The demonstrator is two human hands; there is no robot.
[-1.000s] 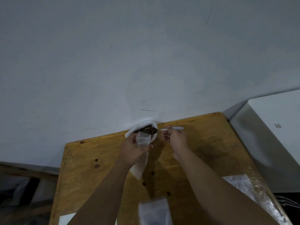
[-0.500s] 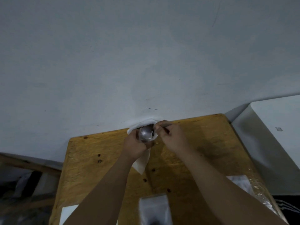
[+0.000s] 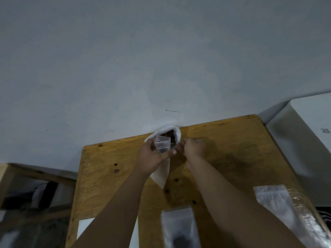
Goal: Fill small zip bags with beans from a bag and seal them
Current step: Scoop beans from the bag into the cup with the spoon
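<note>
My left hand holds a small clear zip bag upright with its mouth open, in front of the white bag of dark beans at the far edge of the wooden table. My right hand pinches a thin pale spoon-like tool just right of the bean bag; its tip points left toward the bags and is partly hidden. A white strip of the bean bag hangs down below my left hand.
A zip bag with dark beans lies at the near edge. A stack of clear zip bags lies at the right. A white sheet sits near left. A white appliance stands right of the table; the wall is right behind.
My right hand has drawn back to the right from the small zip bag's mouth, still pinching the tool. My left hand keeps the small bag in front of the bean bag.
</note>
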